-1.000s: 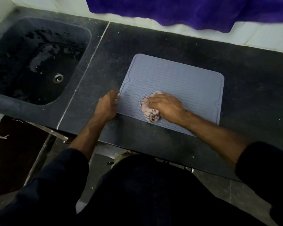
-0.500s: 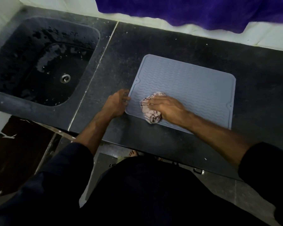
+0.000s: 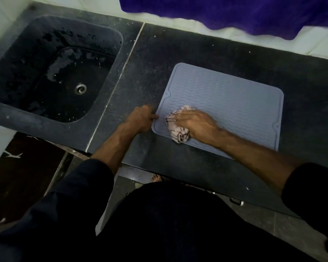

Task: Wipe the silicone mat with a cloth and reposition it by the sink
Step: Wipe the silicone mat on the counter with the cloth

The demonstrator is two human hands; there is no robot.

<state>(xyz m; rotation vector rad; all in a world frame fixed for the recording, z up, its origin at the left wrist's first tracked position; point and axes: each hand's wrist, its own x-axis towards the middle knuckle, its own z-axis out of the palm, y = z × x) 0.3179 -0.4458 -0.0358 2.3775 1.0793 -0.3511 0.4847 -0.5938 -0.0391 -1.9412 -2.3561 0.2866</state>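
Grey silicone mat (image 3: 235, 108) lies flat on the dark counter (image 3: 197, 50), right of the sink (image 3: 110, 59) w/ bare counter between. Left hand (image 3: 141, 120) pinches the mat's near-left edge. Right hand (image 3: 196, 123) presses a bunched cloth (image 3: 175, 132) onto the mat's near-left part, fingers curled over it.

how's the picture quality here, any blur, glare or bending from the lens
Head view: dim, bluish light; the sink basin is nearly black except its bright drain. The left hand is slightly motion-smeared at its fingers; the right hand on the cloth and the mat ridges read sharper. Wide-angle lens bows the counter edges. No strong glare.
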